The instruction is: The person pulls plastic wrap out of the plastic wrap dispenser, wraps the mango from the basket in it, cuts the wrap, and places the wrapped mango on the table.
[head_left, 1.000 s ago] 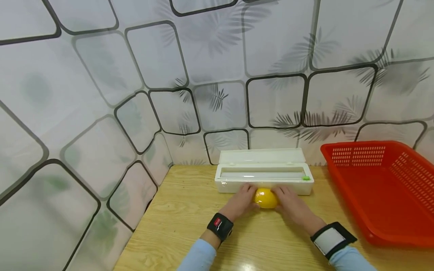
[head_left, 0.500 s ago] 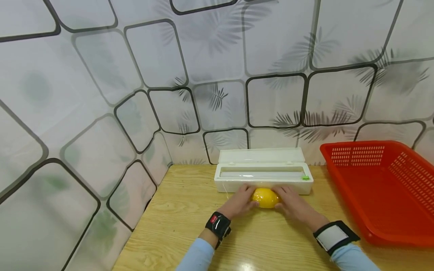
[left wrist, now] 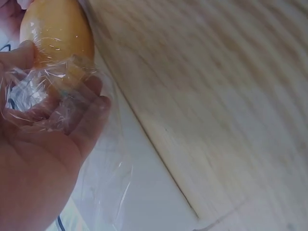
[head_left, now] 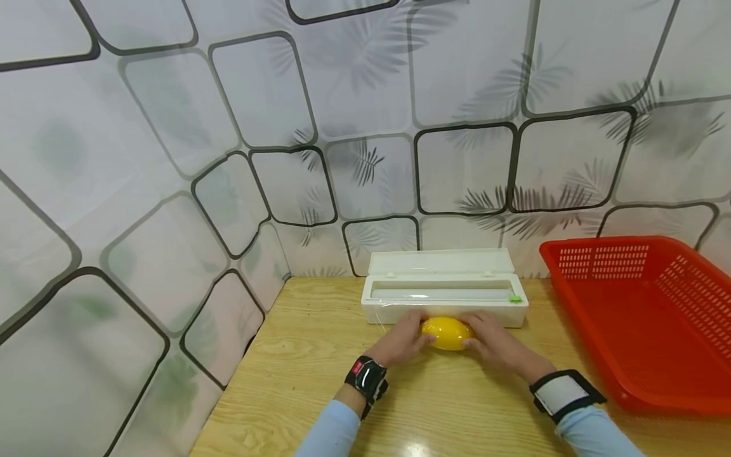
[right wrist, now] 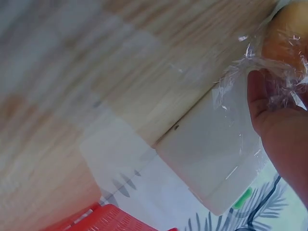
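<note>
A smooth yellow oval fruit (head_left: 447, 334), covered in clear cling film (left wrist: 72, 72), lies between both hands in front of a white cling film dispenser (head_left: 445, 311). My left hand (head_left: 400, 341) grips the fruit's left end, with bunched film between fingers and thumb in the left wrist view. At the other end my right hand (head_left: 495, 343) holds the fruit, and crinkled film gathers around its fingers in the right wrist view. The dispenser's lid (head_left: 440, 262) stands raised at the back, showing the roll inside. A small green slider (head_left: 515, 299) sits at its right end.
A large red plastic basket (head_left: 657, 336) stands on the right side of the wooden table (head_left: 308, 355). Behind the table and along its left hangs a patterned curtain (head_left: 371, 82), with the dispenser close to it.
Both hands have shifted slightly apart, exposing more of the fruit between them. The left wrist has turned a little and moved slightly left. The dispenser and the basket keep their places.
</note>
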Demonstrator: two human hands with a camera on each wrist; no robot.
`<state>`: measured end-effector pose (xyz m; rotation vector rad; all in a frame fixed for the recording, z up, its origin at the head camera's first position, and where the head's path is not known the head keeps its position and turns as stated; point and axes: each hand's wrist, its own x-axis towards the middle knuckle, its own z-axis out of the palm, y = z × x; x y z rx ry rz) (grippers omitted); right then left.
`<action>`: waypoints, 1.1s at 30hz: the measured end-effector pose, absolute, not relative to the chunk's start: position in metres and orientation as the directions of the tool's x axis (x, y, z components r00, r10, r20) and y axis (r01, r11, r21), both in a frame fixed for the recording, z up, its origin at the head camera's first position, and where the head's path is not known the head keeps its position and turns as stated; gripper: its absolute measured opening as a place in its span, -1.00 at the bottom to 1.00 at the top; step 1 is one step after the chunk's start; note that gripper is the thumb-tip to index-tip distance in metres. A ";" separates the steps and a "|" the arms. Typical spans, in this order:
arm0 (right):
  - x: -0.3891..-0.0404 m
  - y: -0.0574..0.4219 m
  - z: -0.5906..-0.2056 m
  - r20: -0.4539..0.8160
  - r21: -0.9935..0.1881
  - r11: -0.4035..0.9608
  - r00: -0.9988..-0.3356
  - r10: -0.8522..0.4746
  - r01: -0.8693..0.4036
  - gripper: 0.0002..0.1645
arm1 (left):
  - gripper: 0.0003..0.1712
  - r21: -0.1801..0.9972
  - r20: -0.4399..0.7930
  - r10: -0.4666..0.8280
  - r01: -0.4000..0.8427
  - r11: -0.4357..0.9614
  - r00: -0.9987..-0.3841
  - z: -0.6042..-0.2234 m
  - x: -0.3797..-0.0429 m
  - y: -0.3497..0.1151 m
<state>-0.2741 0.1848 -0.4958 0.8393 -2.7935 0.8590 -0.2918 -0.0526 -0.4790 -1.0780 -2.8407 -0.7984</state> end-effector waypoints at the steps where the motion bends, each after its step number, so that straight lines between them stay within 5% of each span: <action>1: -0.274 0.185 -0.496 0.244 -0.501 0.682 -0.843 -0.480 -0.533 -0.42 | -0.54 0.461 0.171 0.622 0.620 0.635 -0.764 -0.479 -0.292 -0.053; 24: -0.278 0.188 -0.489 0.099 -0.758 0.531 -0.871 -0.481 -0.379 -0.56 | -0.70 0.595 0.102 0.585 0.521 0.612 -0.804 -0.479 -0.296 -0.050; 33: -0.281 0.189 -0.493 0.087 -0.785 0.531 -0.905 -0.416 -0.320 -0.61 | -0.64 0.730 0.089 0.476 0.383 0.567 -0.875 -0.480 -0.290 -0.051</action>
